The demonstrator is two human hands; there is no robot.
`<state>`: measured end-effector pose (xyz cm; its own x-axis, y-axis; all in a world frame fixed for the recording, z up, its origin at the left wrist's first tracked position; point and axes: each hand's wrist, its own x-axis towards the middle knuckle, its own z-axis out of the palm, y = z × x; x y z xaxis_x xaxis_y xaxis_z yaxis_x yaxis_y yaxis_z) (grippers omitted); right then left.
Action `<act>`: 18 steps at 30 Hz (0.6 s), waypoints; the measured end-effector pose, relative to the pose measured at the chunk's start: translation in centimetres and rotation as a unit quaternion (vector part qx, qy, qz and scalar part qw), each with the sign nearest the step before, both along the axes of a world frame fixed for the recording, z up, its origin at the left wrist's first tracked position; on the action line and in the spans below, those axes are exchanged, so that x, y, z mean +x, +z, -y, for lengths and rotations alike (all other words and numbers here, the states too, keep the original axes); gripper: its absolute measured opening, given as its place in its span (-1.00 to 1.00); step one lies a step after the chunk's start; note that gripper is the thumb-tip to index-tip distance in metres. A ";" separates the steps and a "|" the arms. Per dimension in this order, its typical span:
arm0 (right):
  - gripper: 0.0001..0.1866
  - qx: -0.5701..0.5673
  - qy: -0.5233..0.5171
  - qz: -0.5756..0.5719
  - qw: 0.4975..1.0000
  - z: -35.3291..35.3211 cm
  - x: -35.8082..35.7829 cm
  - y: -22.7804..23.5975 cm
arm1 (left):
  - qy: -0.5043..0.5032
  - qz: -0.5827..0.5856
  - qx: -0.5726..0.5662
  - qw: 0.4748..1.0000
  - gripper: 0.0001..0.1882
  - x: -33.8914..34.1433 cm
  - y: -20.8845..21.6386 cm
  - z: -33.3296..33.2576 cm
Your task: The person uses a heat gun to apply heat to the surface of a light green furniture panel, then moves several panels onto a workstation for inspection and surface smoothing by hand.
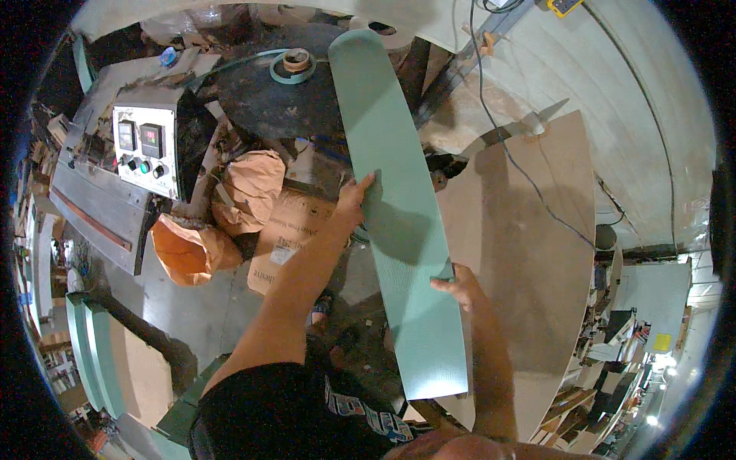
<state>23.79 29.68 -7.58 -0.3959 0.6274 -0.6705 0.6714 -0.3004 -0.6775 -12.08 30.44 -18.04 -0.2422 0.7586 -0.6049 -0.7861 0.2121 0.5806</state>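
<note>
Long green panel (395, 207) held up beside the control box (146, 149), just over a tilted brown board (529, 253). Left hand (354, 201) gripping the panel's left edge; right hand (458, 285) clasping its right edge. Brown paper bags (222, 218) below the box.

A workshop — control-panel machine (146, 149), stacked boards (96, 349), tape roll (294, 64) on a bench.

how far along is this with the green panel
Done so far: the long green panel is up off the floor and gripped on both edges. In hand: the left hand grips its left edge, the right hand its right edge, holding it beside the bare brown board. Left: it is not set down anywhere yet. More green panels stand at lower left.
</note>
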 end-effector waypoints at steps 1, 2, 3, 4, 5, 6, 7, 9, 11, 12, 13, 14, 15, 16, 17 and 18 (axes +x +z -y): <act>-0.61 -0.004 -0.005 -0.013 1.000 1.7 -0.1 -0.4 | 0.000 -0.053 -0.057 0.997 -0.21 -1.1 -1.2 0.4; -0.62 0.016 -0.008 0.005 1.000 3.4 0.9 -0.7 | 0.014 -0.063 -0.051 0.997 -0.22 -0.3 -1.4 1.2; -0.63 0.039 -0.010 0.020 0.999 5.0 1.8 -0.6 | 0.028 -0.072 -0.040 0.996 -0.23 0.5 -1.1 1.9; -0.63 0.061 -0.014 0.034 0.997 6.9 2.8 -0.9 | 0.036 -0.081 -0.033 0.996 -0.24 2.4 0.1 3.2; -0.66 0.012 -0.125 -0.037 0.991 8.6 4.2 -1.7 | 0.048 -0.090 -0.023 0.995 -0.25 3.8 1.3 4.2; -0.69 -0.047 -0.224 -0.110 0.967 10.4 5.0 -2.8 | 0.040 -0.082 -0.048 0.995 -0.24 4.1 1.4 5.5; -0.71 0.018 -0.167 -0.074 0.983 12.4 5.7 -2.6 | 0.037 -0.070 -0.078 0.994 -0.24 4.4 1.1 7.0; -0.69 0.049 -0.182 -0.071 0.979 15.4 8.0 -1.7 | 0.011 -0.075 -0.115 0.990 -0.26 6.3 6.3 9.3; -0.66 0.052 -0.212 -0.094 0.971 18.1 8.8 -2.6 | 0.016 -0.035 -0.048 0.998 -0.27 6.2 5.3 12.3; -0.65 0.114 -0.190 -0.079 0.972 19.2 9.9 -3.0 | 0.037 -0.018 -0.011 0.999 -0.30 6.9 6.2 13.2; -0.64 0.176 -0.168 -0.066 0.968 20.0 10.3 -3.9 | 0.058 -0.003 0.026 0.998 -0.32 7.0 7.0 14.6; -0.64 0.184 -0.139 -0.022 0.973 20.4 10.6 -3.3 | 0.074 -0.020 0.051 0.996 -0.38 7.5 10.5 15.8; -0.64 0.187 -0.097 0.021 0.977 21.0 9.7 -1.2 | 0.079 -0.027 0.061 0.995 -0.39 7.2 11.3 17.7; -0.64 0.190 -0.054 0.061 0.978 21.6 8.6 0.3 | 0.084 -0.037 0.070 0.993 -0.41 6.7 11.9 19.4; -0.64 0.185 -0.053 0.022 0.981 22.2 7.9 1.1 | 0.088 -0.045 0.082 0.992 -0.42 6.4 12.9 21.2; -0.64 0.180 -0.056 -0.017 0.982 22.7 7.2 1.8 | 0.090 -0.051 0.078 0.992 -0.44 6.1 15.7 23.2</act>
<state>31.04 7.00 -5.78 -0.3286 0.8621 -0.3857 0.6228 -0.1092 -0.7747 -6.02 7.26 -2.38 -0.4352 0.7805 -0.4488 -0.7386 -0.0245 0.6737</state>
